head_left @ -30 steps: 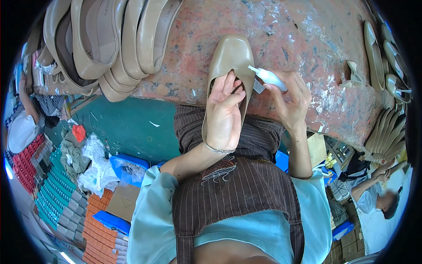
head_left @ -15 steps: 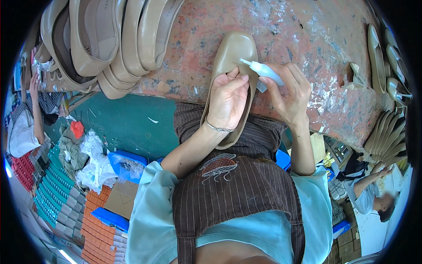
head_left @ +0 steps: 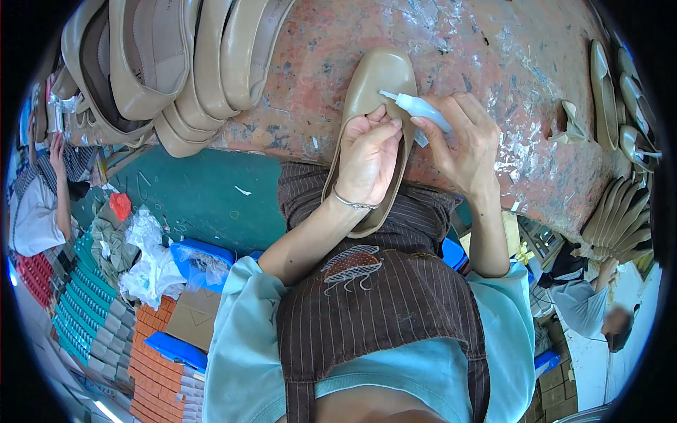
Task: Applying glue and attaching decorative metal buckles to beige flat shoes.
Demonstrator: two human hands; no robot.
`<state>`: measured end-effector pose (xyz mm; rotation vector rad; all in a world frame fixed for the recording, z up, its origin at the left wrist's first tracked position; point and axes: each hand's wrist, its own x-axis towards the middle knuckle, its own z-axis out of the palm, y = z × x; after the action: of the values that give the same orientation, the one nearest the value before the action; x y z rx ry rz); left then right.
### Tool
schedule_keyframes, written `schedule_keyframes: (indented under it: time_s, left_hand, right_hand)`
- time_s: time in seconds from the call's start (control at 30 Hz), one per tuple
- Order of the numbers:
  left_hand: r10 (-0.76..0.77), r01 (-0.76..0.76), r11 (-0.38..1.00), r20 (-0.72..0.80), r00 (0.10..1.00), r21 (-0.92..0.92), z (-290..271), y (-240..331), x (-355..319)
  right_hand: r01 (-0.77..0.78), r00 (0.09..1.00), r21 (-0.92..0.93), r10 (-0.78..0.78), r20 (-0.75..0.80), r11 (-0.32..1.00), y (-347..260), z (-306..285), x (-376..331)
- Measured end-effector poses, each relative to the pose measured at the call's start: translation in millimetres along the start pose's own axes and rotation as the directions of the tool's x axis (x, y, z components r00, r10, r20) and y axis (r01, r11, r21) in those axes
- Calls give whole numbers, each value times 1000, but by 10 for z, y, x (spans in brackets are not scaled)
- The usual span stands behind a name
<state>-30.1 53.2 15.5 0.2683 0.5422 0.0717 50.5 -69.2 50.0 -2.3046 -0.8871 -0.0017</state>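
Note:
A tan leather flat shoe [head_left: 381, 74] lies with its square toe on the worktable and its heel toward my lap. My left hand [head_left: 368, 158], a bracelet at the wrist, rests palm up in the shoe's opening. Its fingers are curled under the front edge of the opening and the thumb is bent over them; the fingertips are partly hidden. Between thumb and fingers my right hand [head_left: 465, 144] grips a small white squeeze bottle [head_left: 422, 109]. The bottle's thin nozzle points left, over the shoe's upper just above that front edge.
Several tan shoes [head_left: 151, 56] stand nested at the table's left. More tan shoes [head_left: 605, 99] and a fan of tan shoe parts [head_left: 620, 218] line the right edge. A crumpled scrap [head_left: 570, 123] lies nearby on the scuffed table [head_left: 529, 63]. Other people sit at both sides.
The bottle has shifted slightly left with my right hand, its nozzle a little farther over the shoe's upper. The left hand has barely moved. The person at the far right has shifted posture.

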Motion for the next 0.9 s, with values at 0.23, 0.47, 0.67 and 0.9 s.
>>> schedule_keyframes:
  time_s: [0.23, 0.47, 0.67, 0.9]
  left_hand:
    - [-7, 8, 1000, -49, 999, 21, 38, 10, -12]
    - [-4, 6, 1000, -84, 996, 21, 2, 5, -13]
    - [2, -2, 1000, -103, 995, 4, 29, 0, 3]
    - [-7, 8, 1000, -58, 998, 27, -15, 8, -6]
  right_hand:
    - [-1, 999, -32, 2, 37, 999, -48, -20, 40]
    - [-22, 999, -22, 22, 43, 1000, -22, -70, 21]
    - [-284, 953, 314, 304, -15, 906, 156, -110, -46]
    - [-133, 966, 53, 141, -215, 990, 602, 218, 208]
